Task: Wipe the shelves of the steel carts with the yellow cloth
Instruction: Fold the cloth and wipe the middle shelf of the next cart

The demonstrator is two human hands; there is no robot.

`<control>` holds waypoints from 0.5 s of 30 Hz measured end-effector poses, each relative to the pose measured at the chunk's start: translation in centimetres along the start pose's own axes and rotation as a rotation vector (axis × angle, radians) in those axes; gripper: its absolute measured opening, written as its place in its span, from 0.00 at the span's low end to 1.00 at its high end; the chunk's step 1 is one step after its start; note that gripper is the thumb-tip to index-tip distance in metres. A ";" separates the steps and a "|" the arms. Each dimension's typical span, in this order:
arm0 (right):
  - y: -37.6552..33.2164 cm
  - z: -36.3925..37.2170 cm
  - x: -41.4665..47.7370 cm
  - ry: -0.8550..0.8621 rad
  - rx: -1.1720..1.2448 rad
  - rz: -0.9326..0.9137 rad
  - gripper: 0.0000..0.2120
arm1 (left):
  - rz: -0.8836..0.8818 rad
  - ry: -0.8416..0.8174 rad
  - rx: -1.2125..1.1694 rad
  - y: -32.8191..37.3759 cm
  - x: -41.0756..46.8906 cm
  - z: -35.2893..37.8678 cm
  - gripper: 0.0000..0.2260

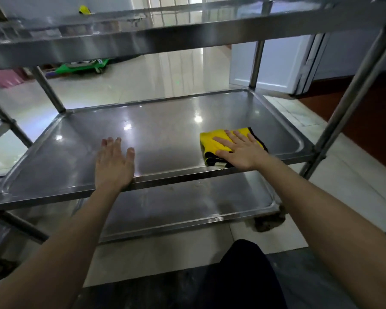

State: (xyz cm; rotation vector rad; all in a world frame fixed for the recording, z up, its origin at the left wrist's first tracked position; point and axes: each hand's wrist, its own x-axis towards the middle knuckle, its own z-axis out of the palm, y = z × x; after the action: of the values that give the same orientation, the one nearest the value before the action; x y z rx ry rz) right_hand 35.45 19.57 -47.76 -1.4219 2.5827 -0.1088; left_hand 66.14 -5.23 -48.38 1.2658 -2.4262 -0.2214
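Right hand (239, 150) is flat and open, palm pressing the yellow cloth (212, 141) onto the middle shelf (161, 130), right-center of frame. Left hand (114, 163) is open too, resting on the shelf's front edge, holding nothing. I'd guess we're mid-task: the bottom shelf (187, 204) below looks smudgy, not wiped yet.

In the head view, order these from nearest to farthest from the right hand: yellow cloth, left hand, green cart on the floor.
1. yellow cloth, directly under the right hand.
2. left hand, same shelf, left side.
3. green cart, far back left on the floor.
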 end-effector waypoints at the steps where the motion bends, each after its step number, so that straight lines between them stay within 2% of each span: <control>1: 0.7 0.1 -0.3 0.013 -0.003 0.033 0.32 | 0.012 0.011 0.006 0.3 -0.1 -0.1 0.36; 5: -0.2 0.5 -0.9 0.044 0.009 0.042 0.35 | 0.113 -0.001 0.082 3.5 -0.4 0.3 0.34; 10: -0.4 0.1 -1.4 0.030 0.019 0.038 0.35 | 0.152 -0.054 -0.005 11.8 0.1 2.3 0.29; 15: 2.0 -0.1 0.7 -0.002 0.021 0.004 0.34 | 0.157 -0.110 0.114 11.7 -0.6 4.5 0.34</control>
State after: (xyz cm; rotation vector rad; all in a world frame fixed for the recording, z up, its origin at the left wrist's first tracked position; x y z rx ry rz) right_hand 33.45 20.08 -48.09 -1.4093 2.5753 -0.1336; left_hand 55.74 1.84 -48.96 1.1291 -2.6514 -0.1121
